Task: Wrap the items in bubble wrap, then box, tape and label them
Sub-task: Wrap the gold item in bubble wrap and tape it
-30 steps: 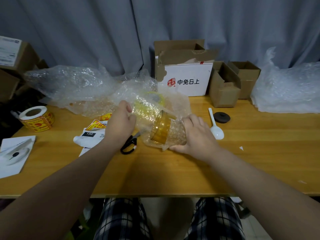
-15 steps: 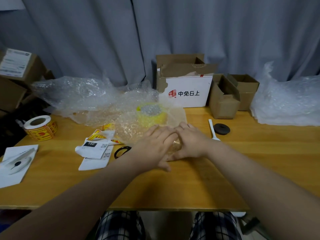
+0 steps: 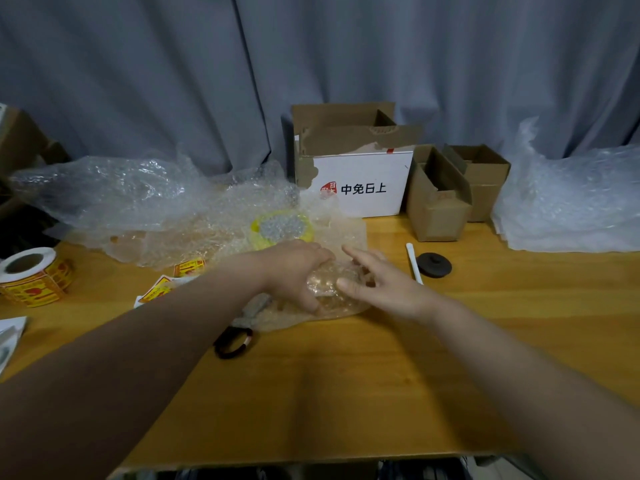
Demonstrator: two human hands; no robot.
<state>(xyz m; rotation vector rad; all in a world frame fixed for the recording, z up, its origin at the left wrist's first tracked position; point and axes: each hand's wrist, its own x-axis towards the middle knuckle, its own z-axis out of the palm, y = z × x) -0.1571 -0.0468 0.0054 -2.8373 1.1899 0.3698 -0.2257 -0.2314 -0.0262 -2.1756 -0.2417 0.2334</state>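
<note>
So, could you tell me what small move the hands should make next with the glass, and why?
Probably roll the amber glass further into the bubble wrap: both the left hand and right hand press it, and loose sheet remains behind it.

Amber item (image 3: 329,285), yellow tape (image 3: 281,227), grey curtain (image 3: 311,64).

Two bare forearms, entering from lower left and lower right. No sleeves, cuffs or gloves visible up to frame edge. Left hand (image 3: 294,271): bare, no rings, watch or wristband seen. Right hand (image 3: 377,289): bare, likewise unadorned; short nails on the visible fingers (image 3: 349,252). Dark checked fabric just visible at bottom edge below the counter; garment type cannot be determined.
</note>
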